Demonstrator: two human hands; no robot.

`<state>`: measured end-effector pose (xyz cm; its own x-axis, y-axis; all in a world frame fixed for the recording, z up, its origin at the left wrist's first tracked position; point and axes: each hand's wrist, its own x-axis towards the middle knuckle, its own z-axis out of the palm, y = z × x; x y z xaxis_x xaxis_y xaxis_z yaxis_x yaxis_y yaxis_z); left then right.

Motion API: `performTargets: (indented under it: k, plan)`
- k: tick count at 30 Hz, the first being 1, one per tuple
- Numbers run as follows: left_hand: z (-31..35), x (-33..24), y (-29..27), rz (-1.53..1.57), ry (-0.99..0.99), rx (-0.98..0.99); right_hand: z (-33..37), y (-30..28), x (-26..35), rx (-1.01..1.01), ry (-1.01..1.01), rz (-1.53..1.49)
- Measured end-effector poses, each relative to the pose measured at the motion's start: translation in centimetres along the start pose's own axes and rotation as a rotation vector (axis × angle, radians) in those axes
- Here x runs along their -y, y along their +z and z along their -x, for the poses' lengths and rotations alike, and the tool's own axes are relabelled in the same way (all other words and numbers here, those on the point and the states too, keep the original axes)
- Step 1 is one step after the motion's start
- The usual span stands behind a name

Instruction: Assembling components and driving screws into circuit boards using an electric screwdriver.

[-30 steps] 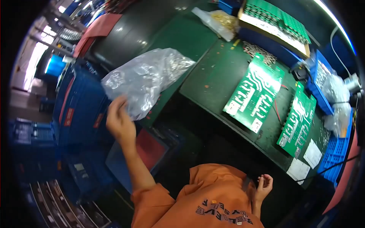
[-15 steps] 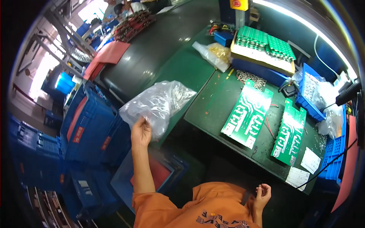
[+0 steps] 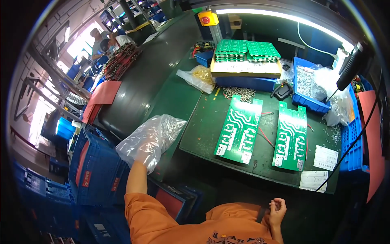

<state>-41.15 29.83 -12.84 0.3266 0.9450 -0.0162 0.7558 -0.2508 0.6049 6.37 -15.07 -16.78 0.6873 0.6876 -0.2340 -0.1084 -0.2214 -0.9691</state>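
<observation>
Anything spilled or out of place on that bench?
Possibly: small pale bits lie scattered on the green bench near the blue tray of small pieces, so they look spilled. A loose heap of metal parts also sits uncontained behind the left circuit board.

Left circuit board [image 3: 239,130] and right circuit board [image 3: 290,138] side by side on table [image 3: 199,142], toward near edge. Paper slips [image 3: 325,157] at near right corner. Pin pile [image 3: 239,93] behind left circuit board. Behind that, bin [image 3: 252,84] at far edge, carton [image 3: 246,75] on bin, stacked boards [image 3: 230,51] on carton. Tray [image 3: 310,104] at far right corner. Plastic bag [image 3: 160,128] beyond left edge, left hand [image 3: 148,148] inside. Right hand [image 3: 277,211] before near edge.
</observation>
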Motion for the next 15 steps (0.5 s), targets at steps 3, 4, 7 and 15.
performTargets:
  k: [3, 4, 7, 15]
  plan:
    - [-0.8, -2.1, 0.2, -0.075, -0.015, 0.002, -0.5, 0.2, -0.7, 0.024, 0.03, -0.01]
    - [-0.6, -3.0, 1.2, -0.098, -0.017, 0.002, -0.7, 0.3, -0.6, 0.022, 0.032, -0.008]
    - [2.1, -3.4, 1.8, -0.162, -0.02, 0.003, -0.8, 0.6, -0.4, 0.039, 0.022, 0.019]
    - [3.5, -8.3, 2.5, -0.347, -0.028, -0.024, -0.5, 0.9, -0.6, 0.043, 0.036, 0.017]
